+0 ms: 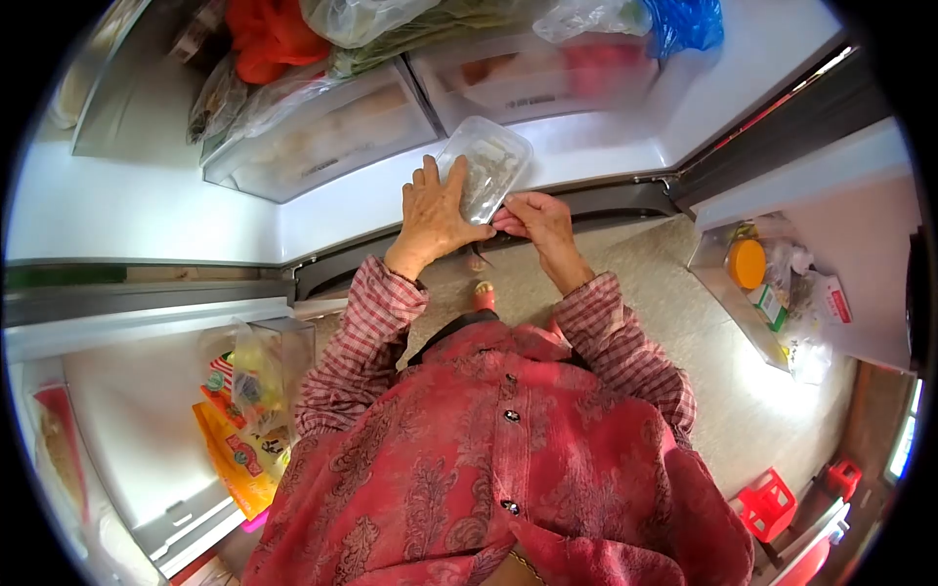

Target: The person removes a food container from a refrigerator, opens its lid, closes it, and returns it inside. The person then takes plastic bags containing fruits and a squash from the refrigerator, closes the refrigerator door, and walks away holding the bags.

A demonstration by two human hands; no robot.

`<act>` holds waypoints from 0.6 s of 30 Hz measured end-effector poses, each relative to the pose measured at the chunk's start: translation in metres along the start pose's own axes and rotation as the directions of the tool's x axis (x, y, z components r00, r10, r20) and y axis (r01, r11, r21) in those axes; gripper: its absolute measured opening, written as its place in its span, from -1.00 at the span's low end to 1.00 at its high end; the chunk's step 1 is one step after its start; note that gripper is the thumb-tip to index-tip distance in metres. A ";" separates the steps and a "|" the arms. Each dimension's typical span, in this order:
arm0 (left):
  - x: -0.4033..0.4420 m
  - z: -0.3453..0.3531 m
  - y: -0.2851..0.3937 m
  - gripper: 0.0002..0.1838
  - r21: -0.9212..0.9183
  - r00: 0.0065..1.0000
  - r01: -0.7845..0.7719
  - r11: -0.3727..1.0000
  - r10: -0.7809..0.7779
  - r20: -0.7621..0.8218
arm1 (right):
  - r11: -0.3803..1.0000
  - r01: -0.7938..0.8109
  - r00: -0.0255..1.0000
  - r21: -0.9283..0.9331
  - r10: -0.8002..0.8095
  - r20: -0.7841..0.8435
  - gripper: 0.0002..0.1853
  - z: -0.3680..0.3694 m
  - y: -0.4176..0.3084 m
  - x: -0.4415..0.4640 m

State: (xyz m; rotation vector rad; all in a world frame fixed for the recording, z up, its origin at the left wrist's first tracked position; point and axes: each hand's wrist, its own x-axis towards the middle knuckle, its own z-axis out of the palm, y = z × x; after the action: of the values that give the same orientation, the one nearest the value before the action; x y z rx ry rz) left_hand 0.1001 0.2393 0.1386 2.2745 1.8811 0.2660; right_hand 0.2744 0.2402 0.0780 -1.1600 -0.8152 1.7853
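A clear plastic food container with pale contents that I cannot make out is tilted in front of the refrigerator's lower drawers. My left hand grips its left side, the index finger over the top and the thumb along the near edge. At the near right corner, the fingers of my right hand pinch the rim. Both hands touch the container.
Frosted drawers lie behind the container, with a red bag and a blue bag above. Open doors flank me; the left holds a yellow packet, the right a jar with an orange lid. Red stools stand at lower right.
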 end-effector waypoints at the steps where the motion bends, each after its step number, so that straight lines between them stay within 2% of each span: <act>1: 0.001 -0.006 0.004 0.10 -0.025 0.999 0.029 0.999 -0.028 0.047 | 1.000 -0.002 1.000 -0.001 0.002 0.006 -0.78 0.000 0.000 0.000; 3: 0.002 -0.009 0.006 0.08 -0.046 0.994 0.058 0.997 -0.053 0.094 | 1.000 -0.003 1.000 -0.003 0.003 0.004 -0.78 0.000 0.000 0.000; 6: 0.003 -0.002 -0.001 0.03 -0.060 0.996 0.061 0.996 -0.056 0.073 | 1.000 0.008 1.000 0.007 -0.008 0.010 -0.78 0.002 0.004 0.002; 8: 0.001 0.007 -0.008 0.03 -0.044 1.000 0.019 0.999 -0.020 -0.024 | 1.000 0.015 1.000 0.017 -0.015 0.014 -0.78 0.001 0.008 0.003; 10: 0.001 0.004 -0.007 0.02 -0.057 1.000 0.013 0.998 -0.014 -0.014 | 0.996 0.037 0.999 0.081 -0.037 -0.003 -0.77 0.003 0.011 0.003; 14: 0.001 0.005 -0.010 0.01 -0.127 1.000 0.013 0.992 -0.012 0.010 | 0.997 0.049 0.999 0.060 -0.049 0.002 -0.77 0.000 0.010 0.003; 18: -0.003 0.002 -0.011 0.02 -0.105 0.996 -0.094 0.990 0.094 -0.005 | 0.991 0.113 0.988 0.075 -0.104 -0.113 -0.73 -0.012 -0.007 0.001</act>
State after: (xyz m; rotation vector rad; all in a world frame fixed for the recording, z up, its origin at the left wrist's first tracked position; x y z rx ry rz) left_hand 0.0898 0.2379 0.1342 2.2958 1.7191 0.3690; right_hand 0.2875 0.2450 0.0789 -1.1279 -0.7209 1.6364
